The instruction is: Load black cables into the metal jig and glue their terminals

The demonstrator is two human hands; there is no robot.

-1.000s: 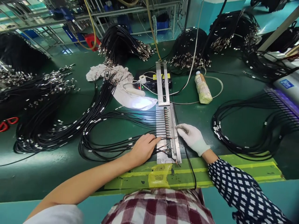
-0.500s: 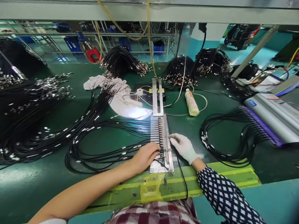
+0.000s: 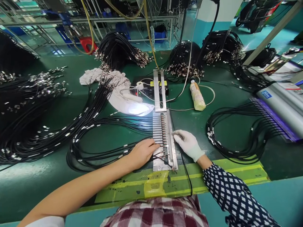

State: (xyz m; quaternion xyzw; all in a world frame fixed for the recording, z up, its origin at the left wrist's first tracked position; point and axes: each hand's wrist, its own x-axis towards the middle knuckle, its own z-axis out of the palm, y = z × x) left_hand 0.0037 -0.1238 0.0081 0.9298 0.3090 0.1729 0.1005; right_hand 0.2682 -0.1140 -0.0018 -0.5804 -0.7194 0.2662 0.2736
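A slotted metal fixture (image 3: 157,135) lies on the green mat in front of me, with several black cables seated side by side in its slots, their metal ends in a row. My left hand (image 3: 142,152) is bare and rests on the fixture's left edge, fingers pressed together on a black cable (image 3: 132,147) at a near slot. My right hand (image 3: 188,144), in a white glove, sits on the fixture's right rail with fingers curled and the index finger pointing at the cable ends. Whether it holds anything is hidden.
Black cables (image 3: 47,132) fan across the mat at left, and a coil (image 3: 232,132) lies at right. Bundles with metal tips (image 3: 184,60) pile at the back. A white cloth (image 3: 113,85), a small control box (image 3: 149,86), a bottle (image 3: 197,96) and a grey machine (image 3: 281,107) stand around.
Both hands stay on the fixture with almost no movement. The view rose to show the frame overhead, then dropped back.
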